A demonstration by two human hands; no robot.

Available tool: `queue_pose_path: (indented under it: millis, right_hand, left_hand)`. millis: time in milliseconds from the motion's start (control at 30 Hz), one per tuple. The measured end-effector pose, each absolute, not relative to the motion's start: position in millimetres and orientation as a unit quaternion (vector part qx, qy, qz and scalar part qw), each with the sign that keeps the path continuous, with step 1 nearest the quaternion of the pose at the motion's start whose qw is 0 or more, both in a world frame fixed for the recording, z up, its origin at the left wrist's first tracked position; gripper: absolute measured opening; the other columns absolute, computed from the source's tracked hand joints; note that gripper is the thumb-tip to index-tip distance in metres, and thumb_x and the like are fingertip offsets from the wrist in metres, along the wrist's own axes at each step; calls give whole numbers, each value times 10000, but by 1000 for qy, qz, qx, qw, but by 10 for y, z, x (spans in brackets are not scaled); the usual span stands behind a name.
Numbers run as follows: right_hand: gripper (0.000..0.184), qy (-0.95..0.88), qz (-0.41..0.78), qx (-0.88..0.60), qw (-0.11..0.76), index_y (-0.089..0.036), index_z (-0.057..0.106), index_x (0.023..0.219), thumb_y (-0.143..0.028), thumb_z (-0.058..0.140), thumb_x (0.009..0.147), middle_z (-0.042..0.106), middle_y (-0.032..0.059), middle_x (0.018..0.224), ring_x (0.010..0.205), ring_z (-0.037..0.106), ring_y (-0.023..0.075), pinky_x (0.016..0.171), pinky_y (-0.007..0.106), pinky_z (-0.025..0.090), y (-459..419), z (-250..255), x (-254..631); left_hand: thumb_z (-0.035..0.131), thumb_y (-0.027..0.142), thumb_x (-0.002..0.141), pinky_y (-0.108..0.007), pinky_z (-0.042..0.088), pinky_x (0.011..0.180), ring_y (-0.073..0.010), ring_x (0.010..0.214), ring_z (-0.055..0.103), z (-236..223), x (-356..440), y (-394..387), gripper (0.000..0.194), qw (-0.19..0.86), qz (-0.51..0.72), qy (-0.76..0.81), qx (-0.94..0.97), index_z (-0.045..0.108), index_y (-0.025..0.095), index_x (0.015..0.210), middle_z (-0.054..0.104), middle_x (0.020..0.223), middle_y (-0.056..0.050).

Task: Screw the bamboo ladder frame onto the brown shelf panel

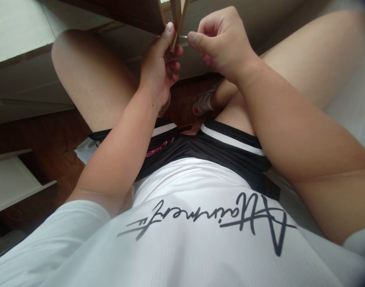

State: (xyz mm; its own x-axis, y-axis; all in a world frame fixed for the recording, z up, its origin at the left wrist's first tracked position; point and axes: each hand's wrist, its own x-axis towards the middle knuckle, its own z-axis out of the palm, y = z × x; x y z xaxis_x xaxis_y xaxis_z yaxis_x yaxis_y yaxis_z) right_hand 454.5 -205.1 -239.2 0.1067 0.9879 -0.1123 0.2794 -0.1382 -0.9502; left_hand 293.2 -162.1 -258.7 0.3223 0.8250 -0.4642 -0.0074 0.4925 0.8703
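Note:
At the top centre, my left hand is closed around the lower end of a narrow wooden strip, its thumb along the near side and its fingers behind. My right hand pinches a thin, silvery metal rod between thumb and forefinger. The rod's tip meets the right side of the strip; whether it is a screw or a tool, I cannot tell. A dark brown wooden panel adjoins the strip on the left, and its upper part lies beyond the picture.
My bare legs are spread on either side of the work. A pale tabletop is at the upper left. Below, on the brown wooden floor, stands a whitish drawer-like piece at the left. A foot in a sandal shows between my legs.

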Motion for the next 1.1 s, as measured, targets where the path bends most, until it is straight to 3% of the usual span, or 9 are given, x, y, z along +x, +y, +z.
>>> queue_pose_path:
  millis: [133,233,400,533,800,1100]
  right_hand:
    - [405,-446,558,-572,403,-210,483,571,-432,670,854,397,-43,447,354,306,99,337,258,213,-2095,-2376,4542]
    - [439,-436,589,-550,400,-224,483,578,-532,682,820,380,-37,445,361,308,105,325,254,210,-2100,-2391,4569]
    - [323,-480,552,-552,400,-173,546,621,-276,553,928,449,-38,441,329,340,87,308,234,237,-2086,-2352,4575]
    - [274,-522,477,-589,390,-128,591,633,-145,529,899,460,-52,433,342,362,58,342,200,232,-2099,-2310,4569]
    - [146,-617,335,-627,339,-162,663,750,-217,627,880,514,-27,576,520,443,94,532,241,297,-2122,-2324,4621]
    - [174,-655,325,-604,316,-164,690,854,-337,691,862,523,-24,648,598,472,102,558,239,301,-2122,-2328,4703]
  left_hand:
    - [665,558,747,-302,313,409,-171,622,568,-2572,2928,-1641,226,721,298,478,403,638,349,663,686,830,14]
    - [694,540,741,-288,302,407,-146,581,525,-2577,2924,-1645,225,730,303,470,394,641,333,669,674,817,10]
    - [697,568,690,-303,290,395,-192,630,573,-2576,2922,-1637,223,718,303,478,405,616,362,661,681,809,19]
    - [691,571,696,-307,279,414,-200,645,571,-2564,2921,-1640,227,715,298,480,410,620,358,670,678,821,10]
    - [718,610,656,-310,259,409,-196,667,581,-2607,2915,-1622,254,723,298,472,407,622,376,672,686,821,22]
    - [788,504,657,-284,244,371,-153,543,531,-2564,2931,-1649,260,742,331,451,369,591,340,611,649,708,23]
